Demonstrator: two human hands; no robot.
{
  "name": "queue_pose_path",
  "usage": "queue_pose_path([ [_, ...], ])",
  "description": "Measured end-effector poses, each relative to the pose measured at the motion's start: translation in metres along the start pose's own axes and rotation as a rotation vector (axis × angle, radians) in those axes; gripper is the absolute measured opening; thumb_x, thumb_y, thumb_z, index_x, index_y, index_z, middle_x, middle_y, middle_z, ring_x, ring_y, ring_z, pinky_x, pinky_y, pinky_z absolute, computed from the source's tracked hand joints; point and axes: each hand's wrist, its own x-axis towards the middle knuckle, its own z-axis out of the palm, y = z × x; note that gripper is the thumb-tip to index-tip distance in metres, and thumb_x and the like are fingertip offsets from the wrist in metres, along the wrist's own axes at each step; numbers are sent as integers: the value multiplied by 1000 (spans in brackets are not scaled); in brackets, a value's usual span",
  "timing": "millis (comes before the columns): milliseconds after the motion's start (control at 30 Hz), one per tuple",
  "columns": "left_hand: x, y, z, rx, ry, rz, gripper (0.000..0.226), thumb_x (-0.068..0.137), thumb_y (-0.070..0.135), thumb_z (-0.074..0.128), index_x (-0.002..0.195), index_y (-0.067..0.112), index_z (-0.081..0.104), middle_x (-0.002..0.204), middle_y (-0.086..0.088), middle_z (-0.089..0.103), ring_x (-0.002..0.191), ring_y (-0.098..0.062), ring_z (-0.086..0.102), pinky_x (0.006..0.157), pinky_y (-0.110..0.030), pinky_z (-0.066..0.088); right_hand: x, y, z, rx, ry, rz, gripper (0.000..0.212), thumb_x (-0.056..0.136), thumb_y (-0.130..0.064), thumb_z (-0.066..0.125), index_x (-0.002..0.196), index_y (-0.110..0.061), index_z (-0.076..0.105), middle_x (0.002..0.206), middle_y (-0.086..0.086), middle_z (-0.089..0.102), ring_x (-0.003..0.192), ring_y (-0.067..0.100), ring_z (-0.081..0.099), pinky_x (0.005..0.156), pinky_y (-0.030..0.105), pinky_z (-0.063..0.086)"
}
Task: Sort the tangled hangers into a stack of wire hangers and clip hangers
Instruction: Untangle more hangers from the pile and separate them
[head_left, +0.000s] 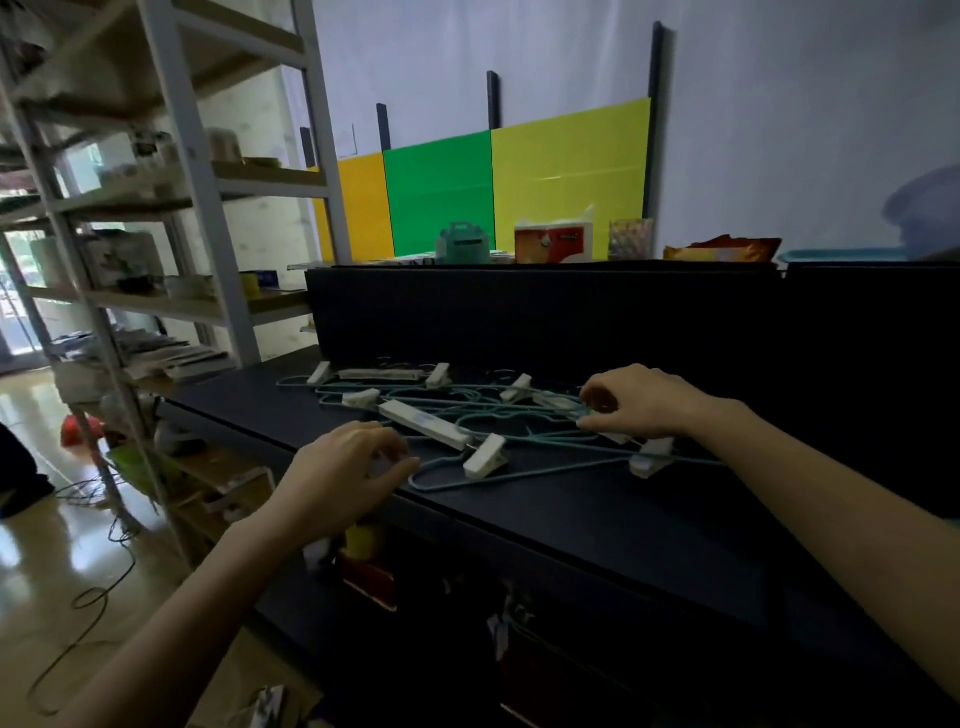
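— Two hands on the pile: what have my fingers got?

— Your right hand (641, 400) has its fingers (597, 396) curled down with the thumb under them, pinching a strand of the teal wire hangers (519, 415), well right of the long white bar (423, 423). Your left hand (340, 467) sits just left of that bar, fingers bent toward a wire bend. Blur hides the tips, so I cannot tell whether they grip it.

— And the pile?

— White clip hangers (485, 457) and teal wire lie tangled around the bar on the black table (597, 519). The strands cross so often that you cannot count single hangers. Your right hand covers part of one clip hanger. Behind the bar, against the black panel (519, 312), lies another, its metal hook barely readable in the dark.
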Motion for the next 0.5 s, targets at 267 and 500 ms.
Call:
queue_pose_path([
  [267, 68, -61, 33, -63, 7, 38, 29, 88, 42, 52, 110, 24, 59, 100, 11, 52, 96, -9, 52, 76, -27, 46, 39, 5, 4, -93, -22, 93, 51, 83, -61, 50, 120, -25, 53, 119, -4, 60, 103, 16, 57, 86, 35, 52],
  [500, 133, -94, 59, -183, -203, 55, 56, 87, 49, 49, 136, 24, 39, 142, 2, 40, 128, -16, 40, 100, -28, 36, 37, 13, 14, -30, -70, 187, 76, 68, -77, 45, 127, -29, 50, 124, -10, 57, 107, 9, 55, 93, 31, 49],
])
